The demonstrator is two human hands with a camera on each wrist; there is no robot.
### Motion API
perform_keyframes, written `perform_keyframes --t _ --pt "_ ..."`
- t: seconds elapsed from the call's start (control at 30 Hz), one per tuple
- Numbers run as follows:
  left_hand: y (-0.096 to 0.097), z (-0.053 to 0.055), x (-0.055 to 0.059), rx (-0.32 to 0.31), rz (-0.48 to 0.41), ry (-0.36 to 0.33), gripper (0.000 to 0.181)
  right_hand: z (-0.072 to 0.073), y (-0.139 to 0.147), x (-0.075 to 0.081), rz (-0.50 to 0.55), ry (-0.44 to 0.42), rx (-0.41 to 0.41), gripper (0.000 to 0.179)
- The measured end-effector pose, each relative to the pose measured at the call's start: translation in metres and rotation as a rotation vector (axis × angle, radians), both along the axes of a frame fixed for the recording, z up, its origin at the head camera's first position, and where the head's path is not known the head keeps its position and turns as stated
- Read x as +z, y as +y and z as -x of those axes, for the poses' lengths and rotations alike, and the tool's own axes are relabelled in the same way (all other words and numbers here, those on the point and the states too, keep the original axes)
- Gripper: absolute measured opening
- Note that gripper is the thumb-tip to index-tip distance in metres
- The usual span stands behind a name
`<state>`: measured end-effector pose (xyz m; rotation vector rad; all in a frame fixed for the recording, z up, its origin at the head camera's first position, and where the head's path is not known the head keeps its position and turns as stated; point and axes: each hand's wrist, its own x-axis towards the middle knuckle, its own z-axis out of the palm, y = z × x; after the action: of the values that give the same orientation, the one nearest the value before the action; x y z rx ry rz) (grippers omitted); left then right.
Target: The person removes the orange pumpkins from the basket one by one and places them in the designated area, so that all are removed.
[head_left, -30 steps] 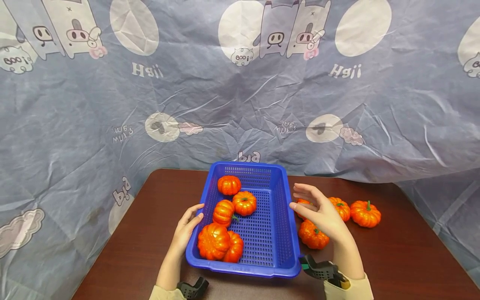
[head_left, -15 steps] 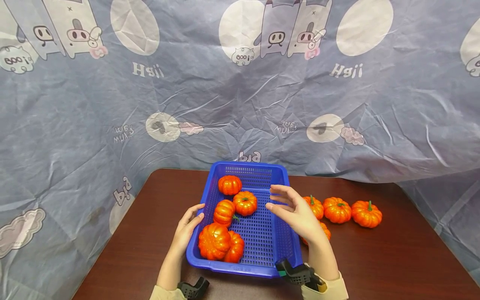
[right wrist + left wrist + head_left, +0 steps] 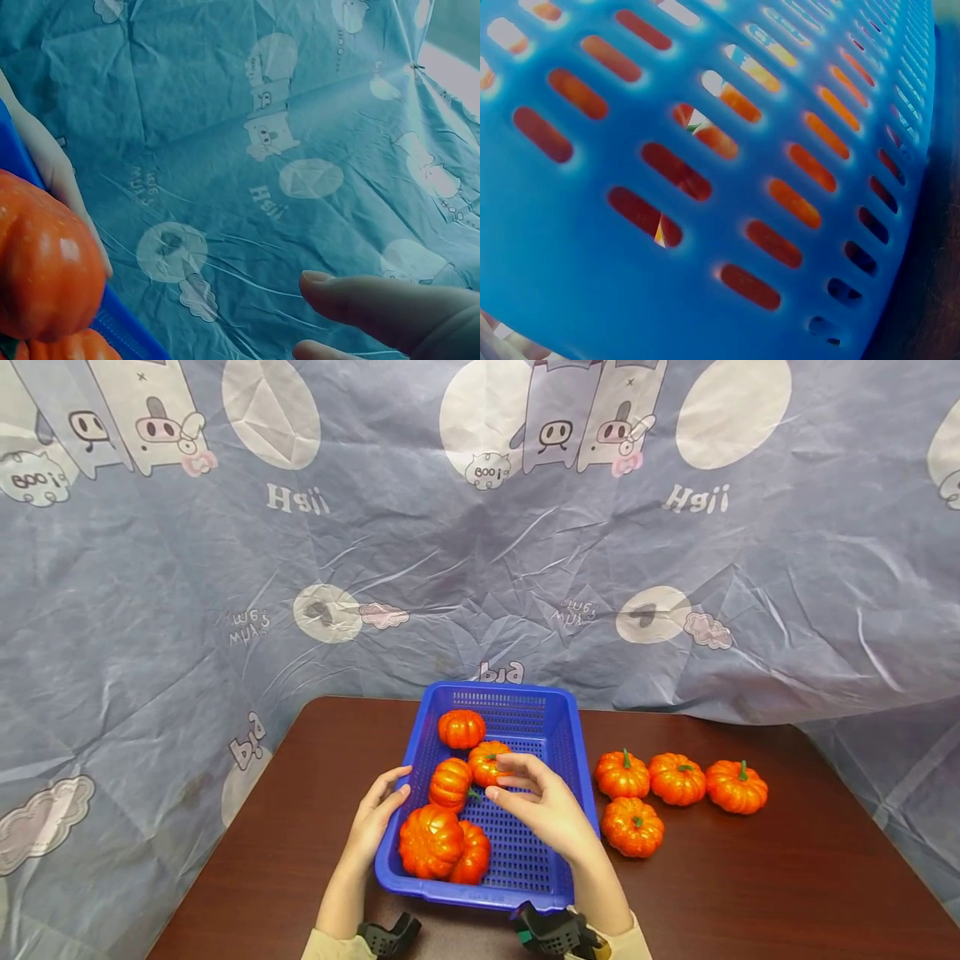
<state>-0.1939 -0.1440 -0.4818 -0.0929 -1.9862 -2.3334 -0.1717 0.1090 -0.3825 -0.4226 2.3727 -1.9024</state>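
A blue plastic basket [image 3: 566,752] with slotted walls stands on the table, several orange toy pumpkins [image 3: 431,842] in its left half. Against its left rim rests my left hand [image 3: 371,814], fingers and thumb reaching the edge. The left wrist view is filled by the basket's outer wall [image 3: 570,240], with orange showing through the slots. My right hand [image 3: 551,810] hovers over the basket, thumb and fingers apart with nothing between them. Its fingertips partly cover a green-stemmed pumpkin [image 3: 483,762] in the head view. A large pumpkin [image 3: 45,259] shows in the right wrist view.
On the brown table [image 3: 720,877], right of the basket, several more pumpkins [image 3: 677,779] lie in a loose group, the nearest one [image 3: 633,828] close to the basket's wall. A grey-blue printed cloth [image 3: 450,552] hangs behind and beside the table.
My right hand has moved left, from beside the right rim to over the basket's middle, uncovering the pumpkins on the table. The left hand stays at the left rim.
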Motion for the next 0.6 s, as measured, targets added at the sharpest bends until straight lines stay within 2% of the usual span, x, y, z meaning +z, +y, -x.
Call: perform_keyframes --t 0.23,0.6 --pt "-0.001 0.001 0.0 0.001 0.002 0.007 0.036 -0.005 -0.013 -0.005 -0.008 -0.009 0.014 0.046" --pt "0.001 0.001 0.0 -0.007 -0.003 0.012 0.037 -0.015 -0.035 -0.021 -0.031 0.044 0.04 0.047"
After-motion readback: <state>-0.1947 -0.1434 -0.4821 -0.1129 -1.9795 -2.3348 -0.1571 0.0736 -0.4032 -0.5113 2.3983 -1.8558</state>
